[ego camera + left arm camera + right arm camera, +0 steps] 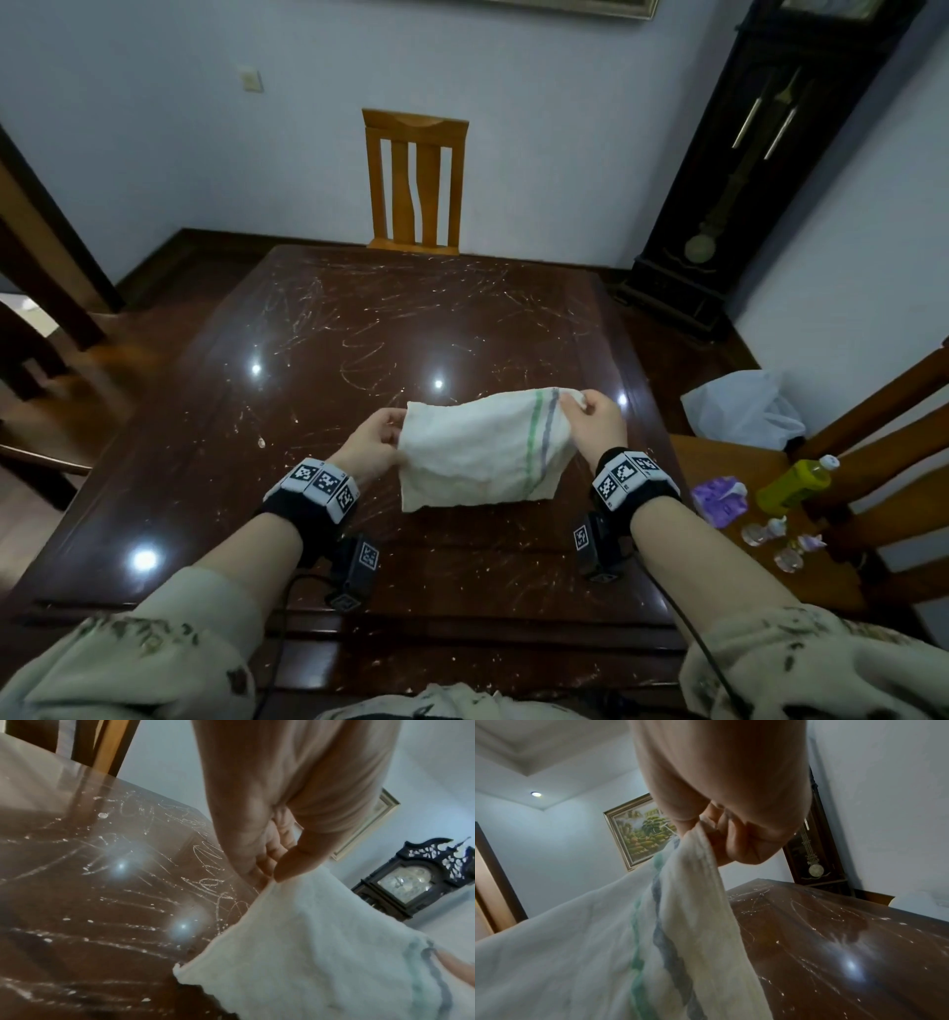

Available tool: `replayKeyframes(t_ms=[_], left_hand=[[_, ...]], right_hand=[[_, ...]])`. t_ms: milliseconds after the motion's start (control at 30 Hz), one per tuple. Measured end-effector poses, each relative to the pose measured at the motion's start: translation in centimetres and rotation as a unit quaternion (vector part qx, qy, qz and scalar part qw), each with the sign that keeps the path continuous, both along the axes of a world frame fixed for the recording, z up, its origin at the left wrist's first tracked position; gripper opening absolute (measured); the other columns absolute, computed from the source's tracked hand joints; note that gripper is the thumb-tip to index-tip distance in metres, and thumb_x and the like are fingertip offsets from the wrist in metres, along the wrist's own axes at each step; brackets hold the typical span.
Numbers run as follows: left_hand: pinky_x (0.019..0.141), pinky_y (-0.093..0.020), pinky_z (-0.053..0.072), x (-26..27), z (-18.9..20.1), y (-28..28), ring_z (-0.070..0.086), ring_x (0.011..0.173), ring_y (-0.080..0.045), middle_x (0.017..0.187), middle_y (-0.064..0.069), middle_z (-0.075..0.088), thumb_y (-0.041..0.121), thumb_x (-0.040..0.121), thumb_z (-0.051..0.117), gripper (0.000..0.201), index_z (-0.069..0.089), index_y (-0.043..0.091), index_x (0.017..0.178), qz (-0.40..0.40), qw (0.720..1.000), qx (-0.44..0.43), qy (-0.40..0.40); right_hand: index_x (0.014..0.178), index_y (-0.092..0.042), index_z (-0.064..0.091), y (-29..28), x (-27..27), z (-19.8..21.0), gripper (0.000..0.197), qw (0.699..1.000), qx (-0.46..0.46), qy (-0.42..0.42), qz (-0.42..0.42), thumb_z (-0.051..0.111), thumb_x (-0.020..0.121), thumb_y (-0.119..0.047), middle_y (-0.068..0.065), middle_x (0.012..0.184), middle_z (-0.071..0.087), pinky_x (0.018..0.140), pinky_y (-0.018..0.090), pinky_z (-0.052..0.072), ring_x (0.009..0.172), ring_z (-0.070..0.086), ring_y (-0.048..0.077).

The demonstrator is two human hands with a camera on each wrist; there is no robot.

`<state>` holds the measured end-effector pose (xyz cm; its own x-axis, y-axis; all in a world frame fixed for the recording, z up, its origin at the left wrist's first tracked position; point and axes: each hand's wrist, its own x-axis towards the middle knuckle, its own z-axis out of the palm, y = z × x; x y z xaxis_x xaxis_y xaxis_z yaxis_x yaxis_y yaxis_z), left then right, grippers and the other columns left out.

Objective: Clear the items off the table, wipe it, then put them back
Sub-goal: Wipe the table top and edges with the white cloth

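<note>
- White terry cloth [475, 449], with a green and a grey stripe near its right edge, hangs in the air over the near middle of the table [359, 334], clear of the wood. In the head view the left hand [372, 447] pinches its left edge and the right hand [595, 419] pinches its upper right corner. The removed items, a green bottle [793, 483], a purple packet [719, 501] and small clear bottles [770, 532], lie on the chair [729, 457] to the right. White scribbles cover the table.
- Left wrist view: the thumb [298, 862] presses the cloth's [308, 953] top corner against curled fingers, a closed pinch grip. The fabric sags below the grip, so it is judged soft, light and limp, not slippery.
- Right wrist view: the right hand [731, 833] bunches the striped edge of the cloth [603, 953] between thumb and fingertips, also a closed pinch. The cloth drapes in folds.
- Handling judgement: take hold at the corners or hems to spread or fold it. For wiping, a flat palm on a folded pad should give firmer pressure than a pinch. No breakage risk; a loose edge may drag.
</note>
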<state>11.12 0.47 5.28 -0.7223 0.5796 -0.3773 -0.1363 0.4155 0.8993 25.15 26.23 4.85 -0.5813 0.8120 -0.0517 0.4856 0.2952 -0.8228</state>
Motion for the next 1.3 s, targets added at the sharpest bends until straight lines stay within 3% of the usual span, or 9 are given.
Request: replayKeyframes(t_ms=[200, 333, 433, 600, 667, 800, 900, 1100, 1300], left_hand=[[0.063, -0.025, 0.053, -1.0, 3.2, 2.1, 0.064, 0.083, -0.019, 0.091, -0.005, 0.065, 0.0, 0.082, 0.068, 0.034, 0.061, 0.011, 0.114, 0.091, 0.989, 0.101, 0.052], [0.058, -0.023, 0.051, -0.9, 4.1, 2.3, 0.063, 0.074, -0.013, 0.088, -0.001, 0.067, 0.022, 0.087, 0.069, 0.012, 0.067, 0.016, 0.097, 0.145, 0.973, 0.144, 0.105], [0.062, -0.026, 0.05, -0.7, 2.7, 1.6, 0.056, 0.069, -0.012, 0.085, -0.006, 0.063, 0.025, 0.091, 0.063, 0.016, 0.066, 0.01, 0.094, 0.12, 0.978, 0.117, 0.121], [0.058, -0.021, 0.043, 0.8, -1.9, -1.2, 0.049, 0.063, -0.011, 0.082, -0.006, 0.06, 0.022, 0.09, 0.062, 0.02, 0.064, 0.003, 0.095, 0.012, 0.996, 0.008, 0.082], [0.057, -0.018, 0.043, 1.6, -3.6, -2.4, 0.05, 0.06, -0.011, 0.077, -0.004, 0.059, 0.019, 0.09, 0.063, 0.015, 0.063, 0.004, 0.088, -0.055, 0.996, -0.053, 0.035], [0.058, -0.017, 0.042, 2.9, -6.5, -3.9, 0.05, 0.063, -0.008, 0.075, 0.003, 0.056, 0.023, 0.092, 0.059, 0.017, 0.058, 0.017, 0.077, -0.182, 0.96, -0.21, 0.035], [0.057, -0.014, 0.04, 3.8, -7.4, -4.2, 0.052, 0.067, -0.006, 0.077, 0.005, 0.056, 0.022, 0.092, 0.059, 0.016, 0.056, 0.019, 0.076, -0.206, 0.947, -0.247, 0.005], [0.061, -0.027, 0.047, 3.2, -7.9, -4.1, 0.054, 0.066, -0.015, 0.081, -0.002, 0.059, 0.019, 0.093, 0.057, 0.009, 0.053, 0.018, 0.085, -0.089, 0.979, -0.179, 0.049], [0.083, -0.036, 0.048, 2.3, -8.1, -3.0, 0.059, 0.094, -0.021, 0.098, -0.001, 0.062, 0.026, 0.093, 0.054, 0.006, 0.055, 0.022, 0.088, 0.012, 0.976, -0.19, 0.101]], right_hand=[[0.079, -0.012, 0.06, 0.4, -0.7, 3.3, 0.031, 0.992, 0.046, 0.115, 0.013, 0.056, 0.091, -0.04, 0.007, 0.07, 0.059, 0.062, 0.031, 0.041, 0.066, 0.052, 0.017], [0.082, -0.018, 0.061, 0.9, -0.4, 4.0, 0.031, 0.983, 0.053, 0.175, 0.025, 0.056, 0.088, -0.048, 0.009, 0.079, 0.064, 0.065, 0.039, 0.05, 0.075, 0.06, 0.029], [0.084, -0.02, 0.065, 0.3, 0.9, 3.0, 0.022, 0.985, 0.051, 0.156, 0.052, 0.058, 0.092, -0.039, 0.003, 0.081, 0.065, 0.069, 0.036, 0.05, 0.08, 0.062, 0.023], [0.089, -0.015, 0.07, -0.8, 4.5, -1.6, 0.013, 0.991, -0.006, 0.05, 0.123, 0.062, 0.092, -0.025, -0.001, 0.085, 0.069, 0.075, 0.03, 0.05, 0.083, 0.063, 0.016], [0.082, -0.016, 0.069, -1.2, 6.1, -3.5, 0.013, 0.987, -0.039, -0.032, 0.153, 0.062, 0.091, -0.023, 0.0, 0.079, 0.067, 0.068, 0.029, 0.049, 0.077, 0.061, 0.017], [0.074, -0.02, 0.064, -1.9, 8.1, -6.6, 0.012, 0.943, -0.076, -0.233, 0.225, 0.063, 0.087, -0.021, -0.003, 0.075, 0.062, 0.061, 0.024, 0.041, 0.071, 0.055, 0.011], [0.069, -0.022, 0.062, -2.5, 8.4, -7.9, 0.017, 0.913, -0.119, -0.288, 0.264, 0.067, 0.085, -0.021, -0.003, 0.075, 0.059, 0.068, 0.027, 0.043, 0.074, 0.054, 0.012], [0.084, -0.02, 0.064, -2.4, 6.8, -6.8, 0.01, 0.955, -0.041, -0.208, 0.208, 0.06, 0.09, -0.027, -0.005, 0.082, 0.063, 0.064, 0.025, 0.043, 0.08, 0.058, 0.013], [0.094, -0.025, 0.061, -3.0, 2.8, -6.0, 0.012, 0.971, -0.013, -0.184, 0.155, 0.053, 0.093, -0.033, -0.005, 0.089, 0.064, 0.074, 0.031, 0.049, 0.087, 0.061, 0.018]])
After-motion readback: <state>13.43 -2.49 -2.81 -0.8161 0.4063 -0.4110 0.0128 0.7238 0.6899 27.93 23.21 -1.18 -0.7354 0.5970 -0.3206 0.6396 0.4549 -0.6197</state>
